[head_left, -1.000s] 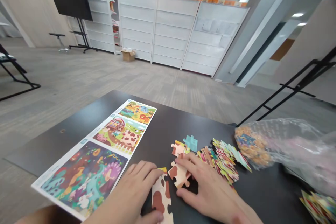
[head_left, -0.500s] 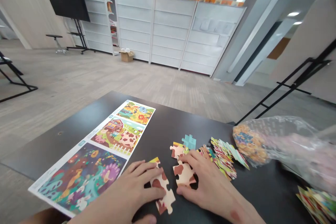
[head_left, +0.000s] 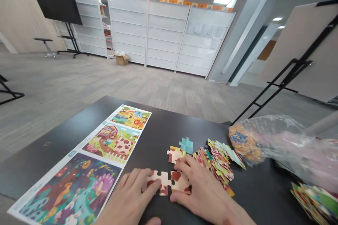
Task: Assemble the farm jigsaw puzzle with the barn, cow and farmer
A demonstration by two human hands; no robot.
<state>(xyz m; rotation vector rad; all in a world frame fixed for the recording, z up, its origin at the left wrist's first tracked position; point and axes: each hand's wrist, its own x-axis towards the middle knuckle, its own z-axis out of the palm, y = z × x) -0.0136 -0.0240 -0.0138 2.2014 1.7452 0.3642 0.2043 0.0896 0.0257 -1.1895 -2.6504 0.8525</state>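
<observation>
Joined cow-patterned puzzle pieces (head_left: 164, 180) lie on the dark table, with my left hand (head_left: 134, 190) gripping their left end. Just right of them, my right hand (head_left: 196, 186) has its thumb and fingers around another cow-patterned piece (head_left: 179, 181). The edges of the two meet or nearly meet; whether they interlock is unclear. Beyond my right hand lie a pink and yellow piece (head_left: 174, 153) and a teal piece (head_left: 187, 145). A pile of loose pieces (head_left: 220, 161) spreads to the right of them.
A printed picture sheet (head_left: 107, 151) lies on the left of the black table (head_left: 97, 110). At the right are a clear plastic bag (head_left: 277, 140) with pieces inside and a stack of colourful pieces (head_left: 317, 198). A stand (head_left: 285, 77) rises behind the bag.
The left-hand pieces have turned from a slanted position to a roughly level row and moved against the right-hand piece. The camera view has shifted slightly.
</observation>
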